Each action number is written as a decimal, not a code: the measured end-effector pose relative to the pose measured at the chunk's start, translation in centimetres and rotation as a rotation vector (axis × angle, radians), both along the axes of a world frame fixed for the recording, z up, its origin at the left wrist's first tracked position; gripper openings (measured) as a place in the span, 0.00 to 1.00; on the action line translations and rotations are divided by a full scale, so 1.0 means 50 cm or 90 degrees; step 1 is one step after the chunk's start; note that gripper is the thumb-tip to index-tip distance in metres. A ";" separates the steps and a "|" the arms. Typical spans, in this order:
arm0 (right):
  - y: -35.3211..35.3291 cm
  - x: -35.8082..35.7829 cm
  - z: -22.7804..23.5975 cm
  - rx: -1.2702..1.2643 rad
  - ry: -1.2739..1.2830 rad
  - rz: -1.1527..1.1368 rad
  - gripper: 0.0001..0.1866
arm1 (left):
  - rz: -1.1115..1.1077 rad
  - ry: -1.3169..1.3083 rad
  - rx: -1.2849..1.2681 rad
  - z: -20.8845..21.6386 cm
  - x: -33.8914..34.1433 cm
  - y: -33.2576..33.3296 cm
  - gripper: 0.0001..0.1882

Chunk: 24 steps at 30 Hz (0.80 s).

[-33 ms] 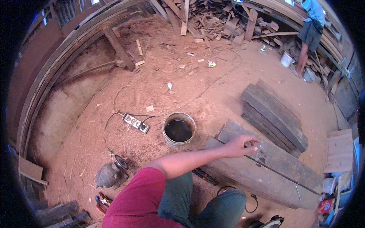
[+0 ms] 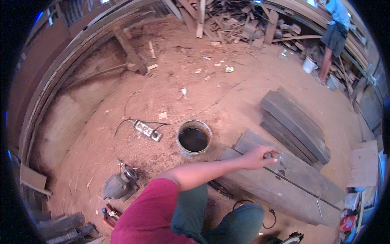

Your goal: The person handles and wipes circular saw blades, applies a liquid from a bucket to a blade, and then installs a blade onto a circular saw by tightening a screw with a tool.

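My left hand (image 2: 261, 157) reaches across from a maroon sleeve to two dark grey planks lying side by side. It is over or against the far plank (image 2: 302, 177), but contact cannot be made out. Its fingers curl loosely, thumb and fingertips apart, with nothing visible between them. The near plank (image 2: 276, 191) runs alongside, and a thin bent metal rod (image 2: 319, 208) lies across it. Left of the planks, a round bucket (image 2: 191, 154) contains dark liquid. My right hand is out of sight.
A power strip (image 2: 147, 130) and a grey power tool (image 2: 118, 186) rest on the dusty floor at left. More stacked planks (image 2: 294, 126) lie beyond my hand. Scrap wood (image 2: 248, 30) is heaped at the back. Another person (image 2: 336, 36) stands far right near a white bucket (image 2: 308, 65).
The whole view has shifted a little, so the floor things appear slightly right and lower. My left hand keeps its place over the planks.
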State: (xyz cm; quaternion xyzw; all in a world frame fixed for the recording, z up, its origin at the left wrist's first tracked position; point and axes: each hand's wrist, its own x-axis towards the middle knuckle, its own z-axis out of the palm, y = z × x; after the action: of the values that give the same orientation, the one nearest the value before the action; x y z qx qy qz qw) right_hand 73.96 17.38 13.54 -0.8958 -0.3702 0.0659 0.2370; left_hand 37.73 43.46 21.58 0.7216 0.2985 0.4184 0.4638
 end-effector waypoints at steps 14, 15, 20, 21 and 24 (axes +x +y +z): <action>0.023 -0.005 0.003 -0.037 -0.031 0.001 0.17 | -0.004 -0.004 -0.003 0.012 -0.009 -0.004 0.20; 0.023 0.000 0.006 -0.037 -0.036 -0.001 0.17 | -0.002 0.002 0.013 0.010 0.002 -0.002 0.20; 0.019 0.013 0.006 -0.042 -0.054 -0.003 0.16 | -0.002 0.013 0.021 0.016 0.008 -0.004 0.21; 0.022 0.007 0.004 -0.043 -0.058 -0.003 0.15 | -0.004 0.019 0.001 0.019 0.004 -0.007 0.21; 0.011 -0.001 0.002 -0.046 -0.064 -0.002 0.15 | 0.002 0.002 -0.013 0.002 -0.006 -0.015 0.21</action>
State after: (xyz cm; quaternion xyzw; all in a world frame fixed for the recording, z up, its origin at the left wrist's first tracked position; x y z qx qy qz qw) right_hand 73.90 17.96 13.66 -0.9065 -0.3778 0.0337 0.1855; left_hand 37.46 42.69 21.70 0.7170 0.3046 0.4151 0.4698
